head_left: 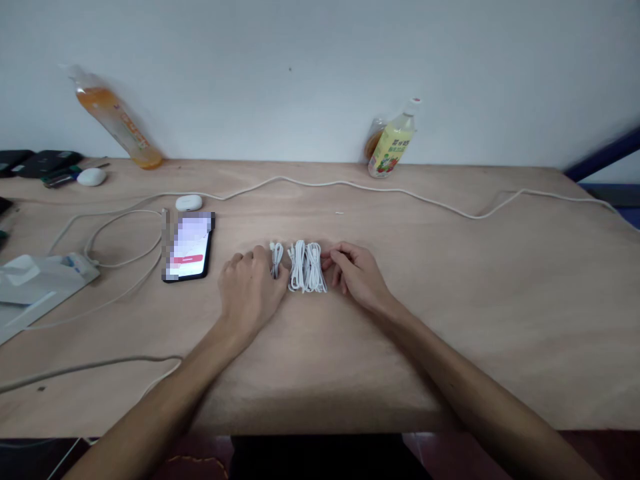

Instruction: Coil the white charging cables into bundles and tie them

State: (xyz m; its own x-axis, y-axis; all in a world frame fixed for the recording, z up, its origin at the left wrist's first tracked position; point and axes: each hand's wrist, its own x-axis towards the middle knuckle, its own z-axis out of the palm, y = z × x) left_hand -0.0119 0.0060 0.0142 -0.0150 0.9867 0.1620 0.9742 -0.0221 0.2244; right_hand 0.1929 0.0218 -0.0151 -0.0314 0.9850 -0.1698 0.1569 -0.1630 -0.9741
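Several coiled white cables (306, 267) lie side by side in a short row on the wooden table between my hands. My left hand (251, 283) is closed around a single coiled white cable (277, 259) at the row's left end, which stands slightly apart from the others. Its thumb reaches toward the gap, and part of this coil is hidden by the hand. At the right end of the row, my right hand (356, 272) has loosely bent fingers, with the fingertips against or very close to the outermost coil. I see nothing gripped in it.
A phone (190, 247) with a lit screen lies left of my hands, with a white earbud case (189, 203) behind it. A long white cord (345, 184) crosses the table. An orange drink bottle (117, 123) and a yellow-labelled bottle (393, 143) lean near the wall.
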